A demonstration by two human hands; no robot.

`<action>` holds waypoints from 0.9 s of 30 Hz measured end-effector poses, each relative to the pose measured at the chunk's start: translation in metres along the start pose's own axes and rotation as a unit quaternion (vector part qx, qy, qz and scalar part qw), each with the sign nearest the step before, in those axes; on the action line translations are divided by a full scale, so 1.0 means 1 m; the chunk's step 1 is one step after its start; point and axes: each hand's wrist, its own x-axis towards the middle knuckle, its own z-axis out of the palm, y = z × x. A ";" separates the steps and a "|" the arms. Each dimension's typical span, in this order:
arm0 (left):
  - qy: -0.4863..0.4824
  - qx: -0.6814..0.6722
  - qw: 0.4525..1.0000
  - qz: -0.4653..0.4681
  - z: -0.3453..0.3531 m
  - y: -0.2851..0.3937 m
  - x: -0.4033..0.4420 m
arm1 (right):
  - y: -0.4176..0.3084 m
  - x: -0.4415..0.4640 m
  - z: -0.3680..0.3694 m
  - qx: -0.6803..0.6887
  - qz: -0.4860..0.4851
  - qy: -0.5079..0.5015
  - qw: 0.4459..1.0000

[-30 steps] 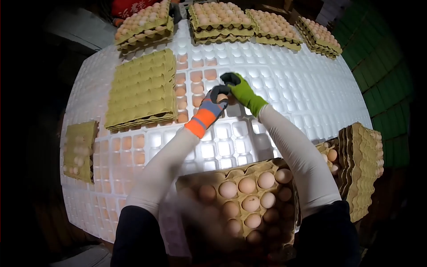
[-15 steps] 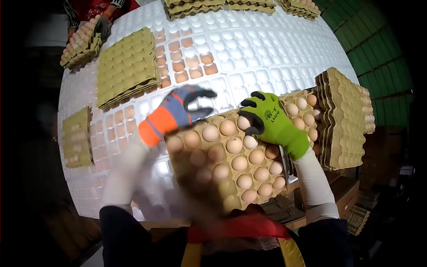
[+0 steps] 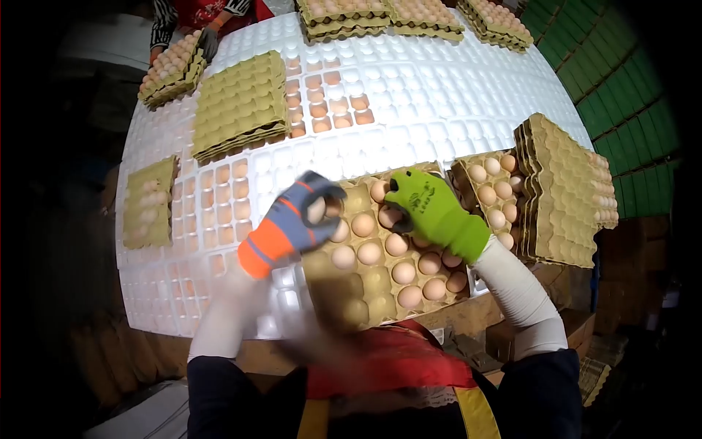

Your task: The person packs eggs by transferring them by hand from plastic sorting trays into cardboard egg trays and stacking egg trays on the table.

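Note:
A pulp tray (image 3: 378, 282) of eggs lies close to my body, with bare cups at its lower left and near its top edge. My left hand (image 3: 296, 219), in a grey and orange glove, curls round an egg (image 3: 316, 211) at the tray's upper left corner. In a green glove, my right hand (image 3: 431, 212) reaches over the tray's upper right part, its fingers bent round an egg (image 3: 389, 216). Another egg (image 3: 379, 191) sits just beside those fingertips.
White moulded trays (image 3: 409, 95) cover the table, some cups holding eggs. Empty pulp trays (image 3: 241, 102) are stacked at the left. More egg trays (image 3: 344, 11) line the far edge; a tilted stack (image 3: 556, 190) stands right. A co-worker's gloved hand (image 3: 210, 40) touches an egg tray.
My left hand has closed round an egg at the tray. My right hand's fingers have moved to an egg near the tray's top. The view has shifted slightly.

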 end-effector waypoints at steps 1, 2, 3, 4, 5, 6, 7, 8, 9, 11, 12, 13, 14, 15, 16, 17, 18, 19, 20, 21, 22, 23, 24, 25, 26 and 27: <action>-0.045 0.162 0.986 -0.008 0.007 0.004 -0.006 | 0.005 0.001 0.000 0.050 -0.019 0.013 0.998; -0.089 0.317 0.944 -0.017 0.013 0.010 -0.009 | 0.008 0.000 0.001 -0.336 -0.220 0.078 0.912; -0.120 0.343 0.931 -0.037 0.017 0.014 -0.007 | -0.010 -0.006 -0.004 -0.223 -0.123 0.066 0.965; -0.151 0.367 0.916 -0.060 0.018 0.019 -0.005 | 0.017 0.000 -0.018 0.010 -0.108 0.039 0.993; -0.147 0.368 0.916 -0.065 0.019 0.017 -0.007 | 0.013 0.001 -0.022 0.116 -0.099 0.033 0.988; -0.123 0.351 0.927 -0.053 0.022 0.013 -0.011 | 0.009 0.001 -0.023 0.223 -0.087 0.027 0.971; -0.099 0.335 0.936 -0.041 0.023 0.010 -0.016 | 0.006 0.001 -0.021 0.229 -0.099 0.033 0.968; -0.098 0.338 0.935 -0.045 0.024 0.009 -0.023 | -0.013 -0.001 -0.014 0.235 -0.112 0.038 0.965; -0.024 0.259 0.963 -0.070 0.023 0.009 -0.030 | -0.007 0.012 -0.023 0.126 -0.114 0.030 0.985; 0.134 0.051 0.985 -0.091 0.027 0.004 -0.045 | 0.006 0.035 -0.028 -0.150 -0.180 0.069 0.970; 0.179 -0.116 0.962 -0.171 0.025 0.005 -0.056 | 0.001 0.041 -0.016 -0.307 -0.240 0.113 0.914; 0.211 -0.259 0.924 -0.186 0.022 -0.005 -0.066 | -0.008 0.046 -0.006 -0.457 -0.178 0.082 0.868; 0.238 -0.398 0.864 -0.196 0.017 -0.003 -0.069 | -0.021 0.049 0.005 -0.593 -0.109 0.051 0.796; 0.261 -0.401 0.859 -0.182 0.015 -0.001 -0.068 | -0.016 0.056 0.014 -0.610 -0.102 0.069 0.783; 0.285 -0.404 0.853 -0.168 0.012 0.003 -0.066 | -0.019 0.057 0.021 -0.611 -0.103 0.066 0.782; 0.246 -0.359 0.884 -0.172 0.004 -0.005 -0.062 | -0.024 0.058 0.028 -0.639 -0.096 0.052 0.761; 0.204 -0.312 0.912 -0.171 -0.007 -0.012 -0.056 | -0.027 0.057 0.031 -0.668 -0.086 0.043 0.738; 0.159 -0.175 0.942 -0.240 -0.015 -0.014 -0.048 | -0.022 0.055 0.031 -0.636 -0.115 0.067 0.760; 0.162 0.112 0.980 -0.031 -0.012 -0.046 -0.039 | -0.028 0.055 0.026 -0.644 -0.103 0.083 0.753; 0.085 0.235 0.965 -0.079 -0.015 -0.030 -0.024 | -0.034 0.055 0.023 -0.632 -0.074 0.054 0.769; 0.013 0.355 0.926 -0.129 -0.017 -0.013 -0.014 | -0.029 0.055 0.013 -0.608 -0.092 0.048 0.787; -0.037 0.407 0.896 -0.171 -0.011 -0.016 -0.005 | -0.027 0.054 0.005 -0.583 -0.110 0.042 0.804; -0.071 0.404 0.894 -0.183 -0.012 -0.017 0.000 | -0.029 0.053 -0.011 -0.592 -0.107 0.046 0.797; -0.071 0.419 0.890 -0.169 -0.012 -0.018 0.001 | -0.030 0.054 -0.026 -0.484 -0.086 0.015 0.871; -0.074 0.435 0.884 -0.155 -0.015 -0.018 0.002 | -0.031 0.055 -0.040 -0.361 -0.063 -0.015 0.930; -0.087 0.423 0.888 -0.160 -0.022 -0.016 0.003 | -0.027 0.064 -0.058 -0.276 -0.032 -0.041 0.960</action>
